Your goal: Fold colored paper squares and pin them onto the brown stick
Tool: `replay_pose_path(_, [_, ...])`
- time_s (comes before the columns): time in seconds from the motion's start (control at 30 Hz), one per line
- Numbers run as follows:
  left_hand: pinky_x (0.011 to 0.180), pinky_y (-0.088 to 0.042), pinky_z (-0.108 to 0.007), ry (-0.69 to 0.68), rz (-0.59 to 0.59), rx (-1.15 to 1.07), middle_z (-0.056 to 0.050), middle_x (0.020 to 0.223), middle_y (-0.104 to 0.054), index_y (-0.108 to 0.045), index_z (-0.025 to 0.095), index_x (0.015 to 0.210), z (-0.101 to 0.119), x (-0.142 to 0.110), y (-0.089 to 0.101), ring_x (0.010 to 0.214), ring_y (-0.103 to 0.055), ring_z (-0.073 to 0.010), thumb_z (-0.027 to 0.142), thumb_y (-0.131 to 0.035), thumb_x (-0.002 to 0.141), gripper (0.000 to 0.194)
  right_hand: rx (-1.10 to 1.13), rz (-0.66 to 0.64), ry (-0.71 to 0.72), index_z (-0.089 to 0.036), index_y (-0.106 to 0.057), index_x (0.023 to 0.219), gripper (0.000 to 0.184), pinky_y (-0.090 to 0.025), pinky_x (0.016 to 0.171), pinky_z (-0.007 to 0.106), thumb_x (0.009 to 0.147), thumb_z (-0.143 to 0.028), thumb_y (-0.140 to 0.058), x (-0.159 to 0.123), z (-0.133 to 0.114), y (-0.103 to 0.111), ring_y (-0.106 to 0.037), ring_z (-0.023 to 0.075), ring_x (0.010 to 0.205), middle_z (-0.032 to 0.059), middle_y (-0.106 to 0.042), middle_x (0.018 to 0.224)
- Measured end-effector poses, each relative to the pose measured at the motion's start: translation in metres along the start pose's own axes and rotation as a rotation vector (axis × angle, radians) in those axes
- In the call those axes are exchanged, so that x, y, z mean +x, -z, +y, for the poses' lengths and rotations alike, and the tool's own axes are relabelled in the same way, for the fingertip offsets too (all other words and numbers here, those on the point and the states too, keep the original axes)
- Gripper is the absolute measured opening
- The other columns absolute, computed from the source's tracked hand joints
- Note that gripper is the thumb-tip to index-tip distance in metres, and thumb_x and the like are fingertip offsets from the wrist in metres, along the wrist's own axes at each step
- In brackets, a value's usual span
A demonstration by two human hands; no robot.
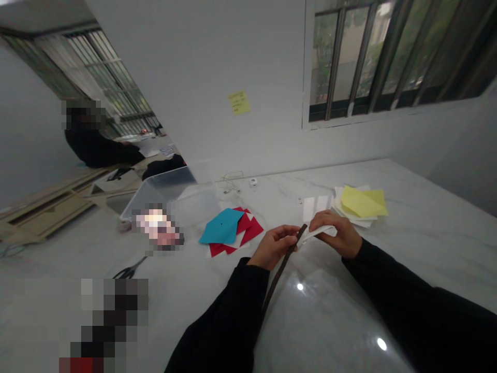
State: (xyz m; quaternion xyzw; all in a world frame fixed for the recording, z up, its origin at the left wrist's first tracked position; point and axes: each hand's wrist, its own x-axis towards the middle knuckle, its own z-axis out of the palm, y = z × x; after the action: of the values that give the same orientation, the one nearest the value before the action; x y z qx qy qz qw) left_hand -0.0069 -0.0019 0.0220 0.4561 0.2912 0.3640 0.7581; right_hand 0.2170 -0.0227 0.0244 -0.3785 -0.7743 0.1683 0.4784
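Co-worker (91, 146) in black clothing: sitting at upper left of the frame, before a barred window. Clear plastic bin (163, 192): resting left of centre at the edge of the white table (430, 202). Black scissors (130, 270): lying at lower left on the table. Pixelated item (157, 228): lying just right of the bin, too blurred to name. Teal paper (221, 226): lying on red paper (250, 231) at centre. Yellow sticky note (238, 102): clinging to the wall, upper centre. Left hand (274, 247): pinching a dark strip (281, 264) between thumb and fingers, right of centre, with the strip hanging down past the sleeve. Right hand (336, 234): pinching a white paper (316, 233) against the top of the strip, fingers curled over it. Yellow paper (361, 203): lying on a white paper stack (344, 207), just beyond the right hand.
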Motion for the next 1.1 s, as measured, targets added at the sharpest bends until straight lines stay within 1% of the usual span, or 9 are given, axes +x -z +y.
replay_pose_path(0.2, [0.069, -0.047, -0.025, 0.008, -0.03, 0.009, -0.005, 0.086, -0.068, -0.074, 0.013, 0.098, -0.002, 0.0, 0.002, 0.069, -0.06, -0.0108, 0.025, -0.085, 0.067, 0.035, 0.032, 0.001, -0.028, -0.024, -0.07, 0.087, 0.012, -0.05, 0.084, 0.04, 0.09, -0.035, -0.066, 0.001, -0.004, 0.001, -0.065, 0.0234, 0.089, 0.0059, -0.073, 0.087])
replay_pose_path(0.4, [0.07, -0.047, -0.026, 0.02, -0.014, 0.018, -0.005, 0.085, -0.068, -0.074, 0.013, 0.098, -0.004, 0.001, 0.003, 0.071, -0.061, -0.0121, 0.026, -0.086, 0.066, 0.036, 0.039, 0.001, -0.075, -0.023, -0.07, 0.086, 0.014, -0.05, 0.082, 0.037, 0.089, -0.036, -0.066, 0.0, -0.006, 0.0, -0.065, 0.0221, 0.087, 0.005, -0.072, 0.085])
replay_pose_path(0.57, [0.069, -0.045, -0.026, 0.028, -0.002, 0.028, -0.005, 0.083, -0.068, -0.073, 0.012, 0.093, -0.007, 0.003, 0.004, 0.068, -0.06, -0.012, 0.028, -0.087, 0.063, 0.037, 0.059, -0.015, -0.208, -0.021, -0.07, 0.088, 0.019, -0.051, 0.08, 0.036, 0.086, -0.04, -0.068, -0.003, -0.004, -0.001, -0.065, 0.022, 0.085, 0.0046, -0.071, 0.087])
replay_pose_path(0.7, [0.07, -0.044, -0.028, 0.034, 0.008, 0.04, -0.005, 0.084, -0.069, -0.072, 0.013, 0.093, -0.014, 0.003, 0.006, 0.068, -0.06, -0.0137, 0.032, -0.088, 0.061, 0.041, 0.225, -0.122, -0.334, -0.02, -0.066, 0.089, 0.023, -0.053, 0.073, 0.033, 0.086, -0.043, -0.067, -0.006, -0.002, -0.003, -0.065, 0.0202, 0.078, 0.0026, -0.069, 0.083])
replay_pose_path(0.8, [0.071, -0.044, -0.029, 0.04, 0.009, 0.03, -0.004, 0.082, -0.068, -0.072, 0.013, 0.094, -0.019, 0.003, 0.008, 0.068, -0.06, -0.0137, 0.033, -0.087, 0.061, 0.042, 0.366, -0.129, -0.433, -0.02, -0.064, 0.105, 0.032, -0.054, 0.071, 0.032, 0.084, -0.043, -0.07, -0.009, -0.001, -0.006, -0.067, 0.0209, 0.081, 0.0041, -0.071, 0.092])
replay_pose_path(0.87, [0.072, -0.044, -0.029, 0.046, 0.005, 0.019, -0.004, 0.083, -0.068, -0.072, 0.013, 0.094, -0.021, 0.003, 0.009, 0.069, -0.06, -0.0139, 0.031, -0.088, 0.059, 0.042, 0.422, -0.148, -0.488, -0.019, -0.065, 0.11, 0.037, -0.055, 0.071, 0.032, 0.083, -0.044, -0.07, -0.011, 0.001, -0.007, -0.068, 0.022, 0.084, 0.0058, -0.072, 0.096])
replay_pose_path(1.0, [0.069, -0.043, -0.028, 0.056, -0.003, 0.021, -0.004, 0.081, -0.067, -0.072, 0.012, 0.094, -0.022, 0.003, 0.01, 0.067, -0.059, -0.0133, 0.032, -0.089, 0.056, 0.046, 0.431, -0.226, -0.553, -0.016, -0.072, 0.091, 0.034, -0.055, 0.07, 0.033, 0.084, -0.049, -0.068, -0.013, 0.003, -0.008, -0.069, 0.0232, 0.079, 0.0073, -0.075, 0.089])
replay_pose_path(1.1, [0.069, -0.044, -0.028, 0.055, -0.021, 0.016, -0.003, 0.079, -0.066, -0.072, 0.012, 0.094, -0.023, 0.003, 0.01, 0.067, -0.059, -0.0133, 0.031, -0.09, 0.056, 0.046, 0.421, -0.226, -0.567, -0.016, -0.073, 0.089, 0.036, -0.055, 0.069, 0.034, 0.083, -0.051, -0.069, -0.013, 0.003, -0.007, -0.069, 0.0235, 0.076, 0.0074, -0.076, 0.087])
